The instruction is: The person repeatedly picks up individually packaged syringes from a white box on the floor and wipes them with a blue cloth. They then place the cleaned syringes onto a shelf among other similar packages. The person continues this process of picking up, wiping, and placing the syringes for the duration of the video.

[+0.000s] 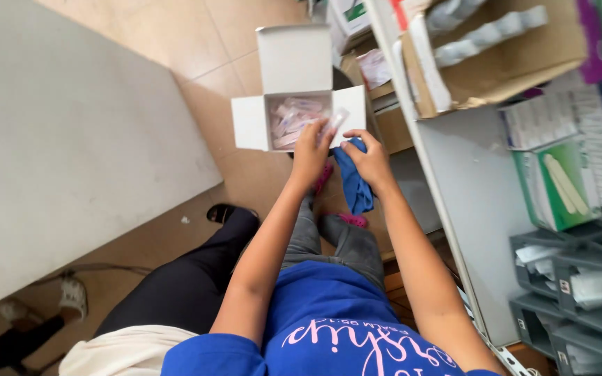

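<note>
Blue shirt fills the bottom edge nearest the camera, with pink script across it, and two bare forearms run up from it to one open white box. That box is held over the tan floor, its lid flap standing up at the far side and two side flaps spread left and right. Inside lie many small clear packets with pink print, too jumbled to count.

At the box's near edge, the left hand is closed in a pinch on one clear packet that sticks up over the rim. Just right of the box, the right hand is curled around one blue cloth, which hangs down below the box; its fingertips lie near the left hand.

Left of the box, a large pale table ends in a straight edge, leaving a strip of bare floor between that edge and the box. A second person's dark trouser leg stretches across this strip, ending in a black shoe.

Right of the box, a grey shelf stands close, its upright edge almost beside the right forearm. On it are one brown carton, a green-and-white package and grey bins.
</note>
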